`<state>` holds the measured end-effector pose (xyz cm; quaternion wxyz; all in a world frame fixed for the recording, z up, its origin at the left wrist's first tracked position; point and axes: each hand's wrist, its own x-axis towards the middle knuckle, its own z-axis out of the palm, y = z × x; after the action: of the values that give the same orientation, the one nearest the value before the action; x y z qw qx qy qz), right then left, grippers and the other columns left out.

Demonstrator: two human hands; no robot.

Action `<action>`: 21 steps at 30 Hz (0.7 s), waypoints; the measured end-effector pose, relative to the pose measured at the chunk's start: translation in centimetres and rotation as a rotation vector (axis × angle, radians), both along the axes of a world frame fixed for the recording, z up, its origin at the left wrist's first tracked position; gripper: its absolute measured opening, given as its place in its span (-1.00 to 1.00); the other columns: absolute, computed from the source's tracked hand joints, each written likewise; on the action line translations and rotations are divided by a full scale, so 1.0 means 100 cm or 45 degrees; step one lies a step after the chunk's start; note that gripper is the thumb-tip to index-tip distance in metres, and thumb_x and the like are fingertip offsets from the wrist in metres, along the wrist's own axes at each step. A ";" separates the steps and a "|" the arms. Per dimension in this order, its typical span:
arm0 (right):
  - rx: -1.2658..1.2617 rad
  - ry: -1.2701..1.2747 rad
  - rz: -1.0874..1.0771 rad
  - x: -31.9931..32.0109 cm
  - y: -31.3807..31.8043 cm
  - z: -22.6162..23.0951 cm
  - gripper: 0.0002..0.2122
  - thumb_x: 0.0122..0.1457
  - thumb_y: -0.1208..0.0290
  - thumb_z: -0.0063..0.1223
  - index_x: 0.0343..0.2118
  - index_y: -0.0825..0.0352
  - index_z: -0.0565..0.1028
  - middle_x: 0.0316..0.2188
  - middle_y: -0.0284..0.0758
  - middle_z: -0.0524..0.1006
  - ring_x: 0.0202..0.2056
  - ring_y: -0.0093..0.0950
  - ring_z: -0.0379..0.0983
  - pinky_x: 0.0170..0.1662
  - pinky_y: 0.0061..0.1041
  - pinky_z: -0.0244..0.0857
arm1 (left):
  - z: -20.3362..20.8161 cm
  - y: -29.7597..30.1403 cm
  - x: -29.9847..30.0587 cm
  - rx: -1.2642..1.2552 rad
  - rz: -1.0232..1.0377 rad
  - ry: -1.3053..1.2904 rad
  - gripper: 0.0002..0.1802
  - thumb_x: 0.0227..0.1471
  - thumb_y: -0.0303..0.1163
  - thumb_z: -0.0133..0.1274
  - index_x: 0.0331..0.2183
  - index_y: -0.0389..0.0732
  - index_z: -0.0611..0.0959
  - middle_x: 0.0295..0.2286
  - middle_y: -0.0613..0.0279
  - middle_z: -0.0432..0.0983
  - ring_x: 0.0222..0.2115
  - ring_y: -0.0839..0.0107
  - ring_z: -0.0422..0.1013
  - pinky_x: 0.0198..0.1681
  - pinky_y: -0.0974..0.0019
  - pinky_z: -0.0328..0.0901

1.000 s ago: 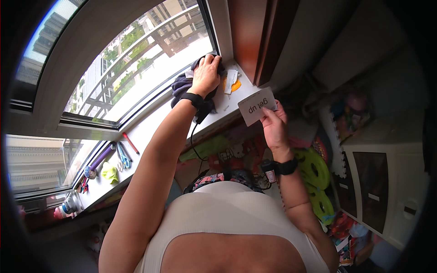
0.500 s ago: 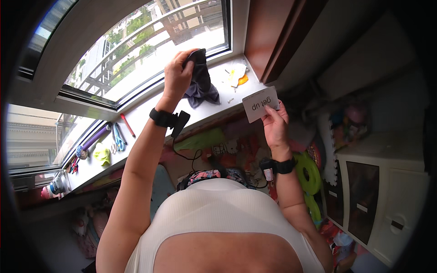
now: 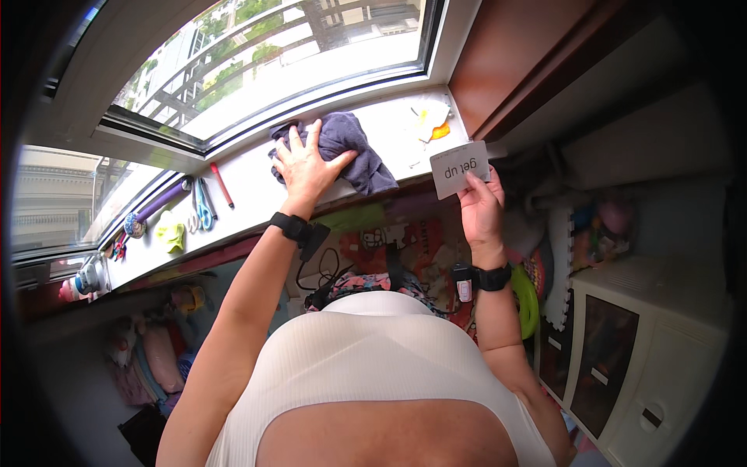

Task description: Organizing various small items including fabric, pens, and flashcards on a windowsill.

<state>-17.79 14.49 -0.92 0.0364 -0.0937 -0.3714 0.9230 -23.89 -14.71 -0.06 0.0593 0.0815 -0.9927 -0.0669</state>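
Observation:
My left hand (image 3: 307, 169) lies with fingers spread on a crumpled dark purple-grey cloth (image 3: 346, 140), pressing it onto the white windowsill (image 3: 261, 175). Over the sill's front edge, toward the right, my right hand (image 3: 482, 206) pinches a white card (image 3: 457, 170) with printed words between thumb and fingers. Beyond the card, near the sill's right end, lie white paper scraps (image 3: 426, 121) and an orange piece (image 3: 440, 131).
Left along the sill are a red pen (image 3: 222, 185), blue-handled scissors (image 3: 205, 206), a purple rod (image 3: 162, 200) and a yellow-green cloth (image 3: 170, 232). A window (image 3: 272, 62) borders the far side. A white cabinet (image 3: 669, 350) stands at the right; a cable (image 3: 331, 265) hangs below the sill.
My left hand has gone from holding the cloth up by its top to lying flat on it, and the cloth is now bunched on the sill. The card stays in my right hand.

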 end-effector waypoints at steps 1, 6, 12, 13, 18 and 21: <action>-0.004 -0.008 0.007 0.000 -0.001 -0.004 -0.78 0.19 0.62 -0.06 -0.10 0.32 0.41 -0.17 -0.35 0.52 -0.14 -0.57 0.45 0.03 -0.51 0.33 | -0.003 0.009 -0.007 0.027 -0.071 0.032 0.01 -0.27 0.29 0.23 0.21 0.12 0.34 0.21 -0.15 0.10 0.18 -0.23 0.02 0.19 -0.29 -0.09; -0.094 -0.063 0.095 -0.011 -0.003 -0.025 -0.72 0.19 0.63 -0.09 -0.03 0.32 0.41 -0.11 -0.31 0.53 -0.08 -0.50 0.46 0.06 -0.45 0.33 | -0.003 0.055 -0.032 0.289 -0.332 0.116 -0.12 -0.32 -0.07 0.18 0.12 -0.13 0.39 0.11 -0.02 0.30 0.16 -0.17 0.08 0.22 -0.12 -0.01; -0.260 -0.124 0.210 -0.021 -0.019 -0.032 -0.71 0.18 0.63 -0.07 -0.02 0.33 0.39 -0.11 -0.30 0.52 -0.06 -0.43 0.46 0.06 -0.35 0.34 | 0.002 0.072 -0.056 0.439 -0.534 0.070 -0.16 -0.37 -0.21 0.20 0.06 -0.17 0.42 -0.04 -0.05 0.46 0.09 -0.21 0.18 0.19 -0.04 0.07; -0.253 -0.129 0.224 -0.022 -0.020 -0.033 -0.71 0.18 0.63 -0.07 -0.02 0.33 0.39 -0.11 -0.30 0.52 -0.06 -0.43 0.46 0.06 -0.35 0.34 | 0.003 0.076 -0.061 0.484 -0.591 0.084 -0.18 -0.38 -0.23 0.20 0.04 -0.18 0.44 -0.09 -0.12 0.49 0.06 -0.22 0.22 0.19 0.01 0.12; -0.414 -0.126 0.212 -0.030 -0.034 -0.022 -0.62 0.20 0.63 -0.15 0.11 0.36 0.30 0.06 -0.18 0.41 0.13 -0.22 0.32 0.23 0.14 0.12 | 0.016 0.066 -0.077 0.752 -0.748 0.007 -0.34 -0.40 -0.29 0.18 -0.09 -0.21 0.57 -0.21 -0.10 0.55 -0.09 -0.05 0.41 0.06 0.10 0.27; -0.420 -0.130 0.203 -0.036 -0.027 -0.026 -0.59 0.23 0.59 -0.18 0.17 0.34 0.26 0.12 -0.19 0.36 0.17 -0.20 0.25 0.26 0.17 0.05 | 0.034 0.050 -0.066 1.235 -0.699 0.043 -0.39 -0.40 -0.38 0.18 -0.13 -0.19 0.58 -0.28 0.01 0.56 -0.28 0.19 0.49 -0.04 0.33 0.34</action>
<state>-21.40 11.79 -3.51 -0.0716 -0.1155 -0.2224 0.9654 -30.47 -9.72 3.37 0.0114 -0.1634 -0.8318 -0.5303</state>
